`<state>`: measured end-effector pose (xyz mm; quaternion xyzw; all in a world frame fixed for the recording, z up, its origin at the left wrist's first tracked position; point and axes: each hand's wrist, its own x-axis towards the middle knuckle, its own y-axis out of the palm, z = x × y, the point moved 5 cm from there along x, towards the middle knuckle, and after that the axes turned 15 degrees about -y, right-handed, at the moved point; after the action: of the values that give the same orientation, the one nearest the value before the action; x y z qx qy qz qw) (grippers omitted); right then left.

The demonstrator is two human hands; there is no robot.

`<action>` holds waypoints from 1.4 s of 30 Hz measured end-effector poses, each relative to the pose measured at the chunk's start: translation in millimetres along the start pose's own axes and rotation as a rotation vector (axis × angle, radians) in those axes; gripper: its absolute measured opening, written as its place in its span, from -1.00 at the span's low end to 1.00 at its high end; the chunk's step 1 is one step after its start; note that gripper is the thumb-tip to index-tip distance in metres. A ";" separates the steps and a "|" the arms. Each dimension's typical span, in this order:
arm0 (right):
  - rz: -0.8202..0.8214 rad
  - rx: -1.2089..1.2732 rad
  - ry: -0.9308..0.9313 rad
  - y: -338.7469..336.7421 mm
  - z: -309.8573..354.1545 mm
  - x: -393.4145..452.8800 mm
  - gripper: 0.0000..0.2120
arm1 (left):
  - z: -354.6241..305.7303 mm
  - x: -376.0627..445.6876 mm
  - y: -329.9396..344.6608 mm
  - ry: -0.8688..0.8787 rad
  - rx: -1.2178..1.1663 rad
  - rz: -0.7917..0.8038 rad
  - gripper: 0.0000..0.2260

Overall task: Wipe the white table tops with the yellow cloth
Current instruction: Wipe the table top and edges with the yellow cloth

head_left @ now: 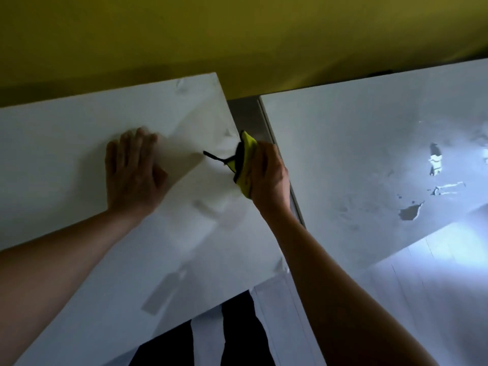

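Note:
Two white table tops fill the view. On the left table top (pixel 66 143) my left hand (pixel 132 170) rests flat, fingers straight and together. My right hand (pixel 268 175) grips the bunched yellow cloth (pixel 244 165), which has black trim and a black loop sticking out to the left. The cloth sits at the right edge of the left table, beside the gap. The right table top (pixel 356 143) has chipped, peeling patches on its surface.
A narrow grey gap (pixel 250 114) runs between the two tables. A yellow wall (pixel 237 35) stands behind them. Pale tape strips (pixel 163 291) lie on the left table. Dark trouser legs (pixel 237 334) and pale floor show below its front edge.

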<state>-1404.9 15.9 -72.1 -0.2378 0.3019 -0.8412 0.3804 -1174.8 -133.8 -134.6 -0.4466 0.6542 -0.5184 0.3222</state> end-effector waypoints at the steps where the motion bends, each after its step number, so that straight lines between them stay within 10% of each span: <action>1: -0.017 0.007 0.026 -12.5 -9.1 -5.8 -0.70 | -2.1 -1.4 -0.3 -0.024 -0.007 0.006 -0.38; 13: -0.135 -0.121 -0.149 -145.1 -62.2 28.3 -0.77 | -145.6 -89.1 27.2 -0.030 -0.032 0.144 -0.40; 19: 0.277 -0.402 -0.313 -112.0 -140.1 14.1 -0.49 | -224.1 -127.3 51.3 -0.026 0.006 0.196 -0.46; 34: 0.579 -0.344 -0.906 -100.0 -186.2 41.8 -0.35 | -296.0 -113.5 82.1 -0.066 -0.116 0.161 -0.46; 42: 0.089 -0.521 -0.194 -126.0 -236.2 152.0 -0.37 | -323.4 -115.2 94.8 -0.265 -0.282 0.064 -0.41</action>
<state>-1707.0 40.6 -125.8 -0.3936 0.4804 -0.6908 0.3701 -1439.3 104.2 -148.5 -0.5305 0.6862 -0.3477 0.3560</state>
